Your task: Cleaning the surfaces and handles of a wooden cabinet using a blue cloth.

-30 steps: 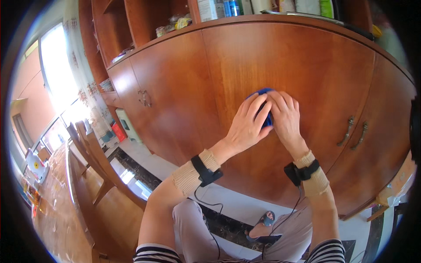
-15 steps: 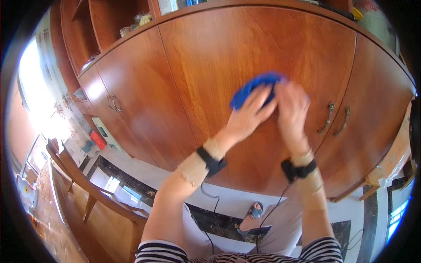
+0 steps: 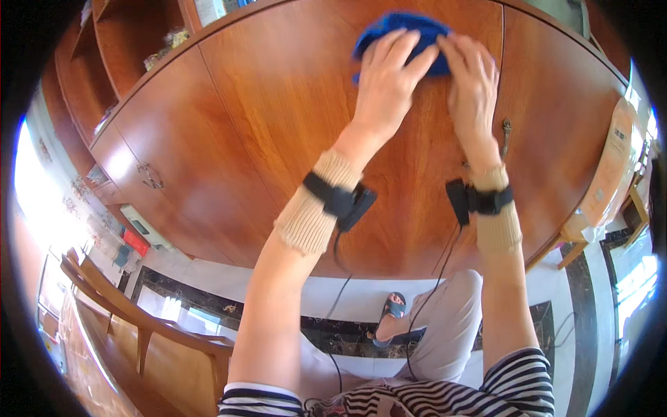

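Observation:
A bunched blue cloth (image 3: 390, 26) lies against the upper part of a glossy brown wooden cabinet door (image 3: 299, 111). My left hand (image 3: 386, 87) presses on the cloth from the near side, its fingers bent over the fabric. At the cloth's right edge, my right hand (image 3: 475, 94) grips it with curled fingers, the tips close to those of the left. Both arms reach up and forward, with ribbed beige cuffs and black straps at the wrists. Part of a metal door handle (image 3: 506, 133) shows just right of my right wrist.
Open shelves (image 3: 135, 52) rise at the far left beyond the cabinet. A wooden chair (image 3: 149, 326) stands at the lower left beside a table edge. Toward the right is a large cardboard box (image 3: 608, 167) above wooden legs. Thin black cables (image 3: 432, 299) hang from my wrist straps.
Both hands have moved up the cabinet door with the blue cloth, toward its top edge. My arms are stretched farther, and the view has shifted so the handles appear higher and more to the left.

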`<state>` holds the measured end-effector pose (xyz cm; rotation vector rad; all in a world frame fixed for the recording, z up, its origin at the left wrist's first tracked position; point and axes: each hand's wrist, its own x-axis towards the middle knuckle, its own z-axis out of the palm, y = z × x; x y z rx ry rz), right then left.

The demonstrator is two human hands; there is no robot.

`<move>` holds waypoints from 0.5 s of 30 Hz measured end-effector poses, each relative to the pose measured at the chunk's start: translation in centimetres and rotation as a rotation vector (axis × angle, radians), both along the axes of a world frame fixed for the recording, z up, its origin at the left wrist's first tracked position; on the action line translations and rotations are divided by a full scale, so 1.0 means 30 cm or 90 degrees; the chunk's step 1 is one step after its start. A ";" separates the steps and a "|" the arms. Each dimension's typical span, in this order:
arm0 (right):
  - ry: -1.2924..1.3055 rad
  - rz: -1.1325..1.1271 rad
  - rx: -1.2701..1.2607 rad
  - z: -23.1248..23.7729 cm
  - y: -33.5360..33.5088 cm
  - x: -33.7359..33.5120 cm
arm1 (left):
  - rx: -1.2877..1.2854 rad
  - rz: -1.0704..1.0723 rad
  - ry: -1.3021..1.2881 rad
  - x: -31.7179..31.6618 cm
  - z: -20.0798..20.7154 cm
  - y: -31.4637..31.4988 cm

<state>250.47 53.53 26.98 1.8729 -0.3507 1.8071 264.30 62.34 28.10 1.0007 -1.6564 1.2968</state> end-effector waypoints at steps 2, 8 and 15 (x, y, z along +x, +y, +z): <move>-0.030 -0.003 0.016 -0.037 -0.011 0.005 | 0.009 -0.052 0.035 -0.046 -0.009 -0.061; 0.106 0.019 0.184 -0.881 -0.009 0.055 | 0.356 -0.021 -0.005 0.095 -0.742 0.045; 0.451 0.154 0.403 -1.243 0.159 -0.007 | 0.669 0.076 0.085 0.141 -1.137 0.238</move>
